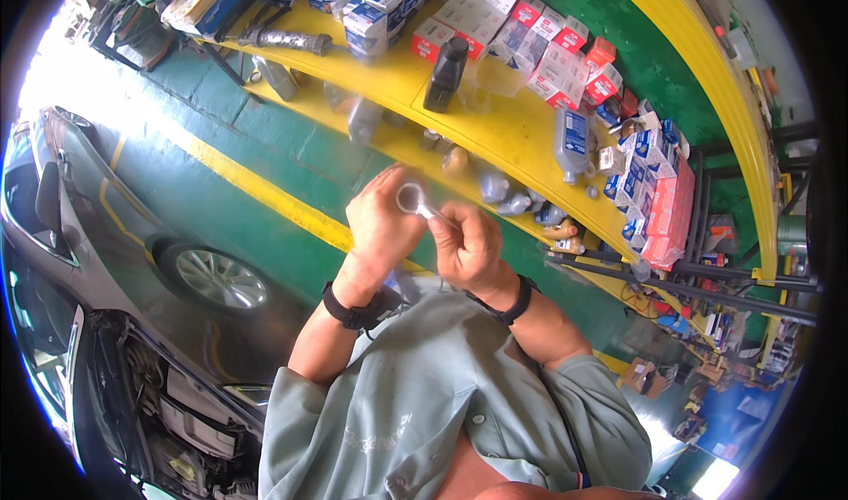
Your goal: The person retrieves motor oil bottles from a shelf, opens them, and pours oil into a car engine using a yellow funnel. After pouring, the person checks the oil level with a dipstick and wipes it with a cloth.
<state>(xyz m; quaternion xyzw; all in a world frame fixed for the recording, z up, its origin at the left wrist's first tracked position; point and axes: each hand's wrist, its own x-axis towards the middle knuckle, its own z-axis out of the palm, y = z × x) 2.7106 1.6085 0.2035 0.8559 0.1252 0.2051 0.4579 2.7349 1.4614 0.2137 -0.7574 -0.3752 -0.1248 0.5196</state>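
A small pale ring with a short stem (427,209) is held up between my two hands, in front of my chest. My right hand (470,246) pinches the stem end with thumb and curled fingers. My left hand (378,219) is closed at the ring's left side, its thumb side against the loop; its fingertips are mostly hidden. What kind of part the ring is cannot be made out. Black bands are on both wrists.
Ahead stands a yellow shelf (495,129) with a black bottle (446,76), a grey jug (572,144) and red-and-white boxes (459,25). More bottles sit on its lower level. At left is a grey car (115,244) with its engine bay exposed. A yellow line (256,186) crosses the green floor.
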